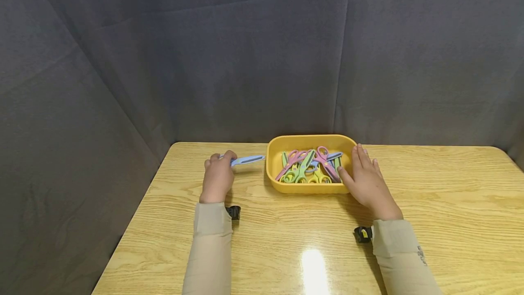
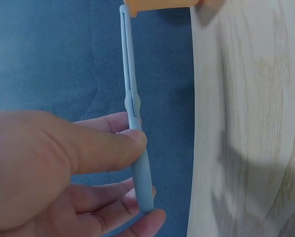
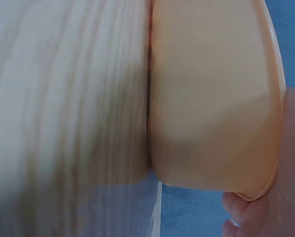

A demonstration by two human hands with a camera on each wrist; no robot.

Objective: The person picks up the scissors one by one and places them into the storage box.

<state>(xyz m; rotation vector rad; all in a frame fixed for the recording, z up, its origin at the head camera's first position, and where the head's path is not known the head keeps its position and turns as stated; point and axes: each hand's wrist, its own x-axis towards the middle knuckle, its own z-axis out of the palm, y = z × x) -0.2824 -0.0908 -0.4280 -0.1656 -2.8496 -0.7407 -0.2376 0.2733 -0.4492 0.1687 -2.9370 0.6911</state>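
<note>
My left hand (image 1: 218, 174) pinches a pair of light-blue craft scissors (image 1: 249, 160) by the handle end, left of a yellow bin (image 1: 311, 189). In the left wrist view the scissors (image 2: 129, 64) appear edge-on, blades closed, with the thumb on the near side and fingers behind. Their tip points right, close to the bin's left wall. My right hand (image 1: 368, 183) holds the bin's right end, thumb over the rim and fingers along the outside. Inside lie several scissors, including green scissors (image 1: 305, 166), pink scissors (image 1: 326, 163) and yellow scissors (image 1: 319, 176).
The bin stands near the back edge of a light wooden table (image 1: 278, 249). Dark grey cloth (image 1: 254, 67) hangs behind the table and along its left side. A black wrist strap (image 1: 363, 234) shows beneath the right sleeve.
</note>
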